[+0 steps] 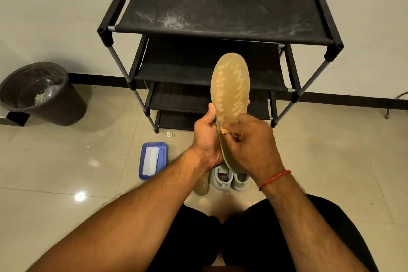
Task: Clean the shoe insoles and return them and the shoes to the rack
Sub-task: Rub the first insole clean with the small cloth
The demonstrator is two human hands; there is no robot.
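Observation:
A tan insole point(229, 88) stands nearly upright in front of me, toe end up. My left hand point(206, 137) grips its left edge near the heel, thumb pointing up. My right hand point(254, 139) presses a small crumpled wipe point(223, 131) against the insole's lower part. A second insole point(201, 184) lies on the floor below my hands, beside a pair of pale sneakers point(231, 179). The black shoe rack point(216, 28) stands against the wall behind, and I see nothing on its shelves.
A blue tray point(164, 152) holding a white wipe lies on the floor to the left of the shoes. A small cap point(169, 134) sits near the rack's foot. A dark waste bin point(42, 95) stands at the left wall. My knees fill the bottom of the view.

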